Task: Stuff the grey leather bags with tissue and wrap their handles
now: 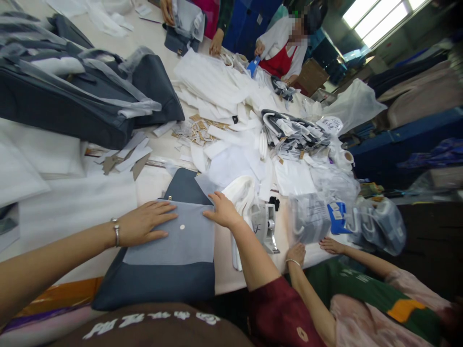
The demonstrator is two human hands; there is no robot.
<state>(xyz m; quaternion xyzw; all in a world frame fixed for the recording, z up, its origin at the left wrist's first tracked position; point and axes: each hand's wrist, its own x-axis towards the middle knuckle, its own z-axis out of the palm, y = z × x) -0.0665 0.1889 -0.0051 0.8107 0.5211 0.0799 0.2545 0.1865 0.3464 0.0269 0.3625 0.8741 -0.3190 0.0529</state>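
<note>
A dark blue-grey handbag (159,284) lies flat at the table's near edge, its flap (186,185) pointing away from me. Across its middle is a translucent white sheet (168,250) with a small round pale spot on it. My left hand (146,224) rests on the sheet's left part, fingers stretched out and pointing right. At the sheet's upper right corner is my right hand (223,209), its fingers apart; whether they pinch the sheet's edge I cannot tell. A small metal clasp (170,197) shows just above the sheet.
Dark bags (65,106) with wrapped straps stand at the left. Right of my right arm is a tape dispenser (269,229). Paper tags (198,130) and white sheets (217,77) cover the middle. A co-worker's hands (296,253) are beside a plastic-wrapped bag (309,217); other people work across the table.
</note>
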